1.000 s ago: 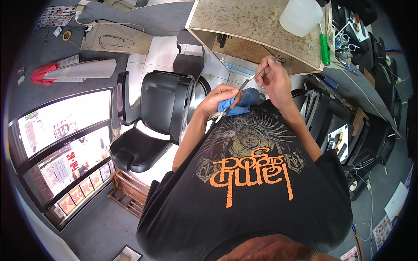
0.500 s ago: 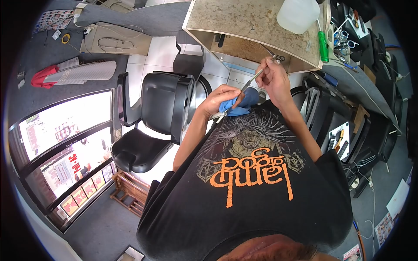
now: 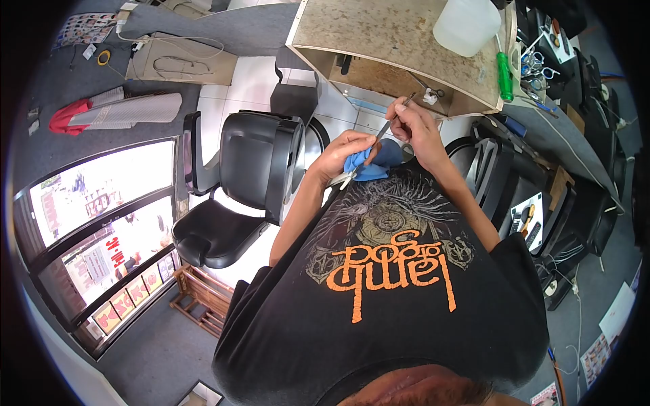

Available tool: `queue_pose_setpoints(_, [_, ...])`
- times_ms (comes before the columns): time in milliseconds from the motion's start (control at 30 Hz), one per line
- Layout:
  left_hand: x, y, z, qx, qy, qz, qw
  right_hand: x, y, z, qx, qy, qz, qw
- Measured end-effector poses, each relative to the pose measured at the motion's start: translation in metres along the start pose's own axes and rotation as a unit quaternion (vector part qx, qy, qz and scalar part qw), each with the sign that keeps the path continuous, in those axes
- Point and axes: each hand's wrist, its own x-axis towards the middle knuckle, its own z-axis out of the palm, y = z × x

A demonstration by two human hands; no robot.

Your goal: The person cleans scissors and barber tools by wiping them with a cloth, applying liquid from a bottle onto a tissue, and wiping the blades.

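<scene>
In front of my chest, my left hand is closed around a crumpled blue cloth and a slim metal tool. The tool runs slantwise through the grip, and its pale lower end pokes out below the cloth. At the upper end, the thumb and fingers of my right hand pinch the tool's shaft. Its exact kind is too small to make out. Just beyond my right hand, scissors and a small white wad lie in the open shelf of a wooden cabinet.
A white plastic jug and a green-handled screwdriver are on the cabinet's right side. Several scissors lie farther right. A black salon chair stands at left, beside a glass door. A wooden bench sits lower left.
My right hand has shifted slightly left and lower, and the tool tilts more steeply. The scissors and white wad behind it show more fully now. My left hand keeps its hold.
</scene>
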Motion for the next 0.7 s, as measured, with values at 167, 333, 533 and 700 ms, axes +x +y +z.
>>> queue_pose_setpoints(167, [-0.001, 0.003, 0.002, 0.021, 0.055, -0.025, 0.998, 0.004, -0.008, 0.006, 0.067, 0.034, 0.009, 0.997])
queue_pose_setpoints(333, [0.003, 0.007, 0.007, 0.128, 0.072, -0.015, 0.989, 0.011, -0.009, 0.0, 0.082, 0.117, 0.007, 0.99])
queue_pose_setpoints(533, [0.009, 0.007, 0.012, 0.217, 0.097, 0.033, 0.971, 0.014, 0.001, 0.001, 0.044, 0.114, 0.037, 0.992])
queue_pose_setpoints(700, [0.014, -0.004, 0.005, 0.192, 0.14, 0.036, 0.971, 0.014, 0.008, 0.005, 0.007, 0.069, 0.069, 0.995])
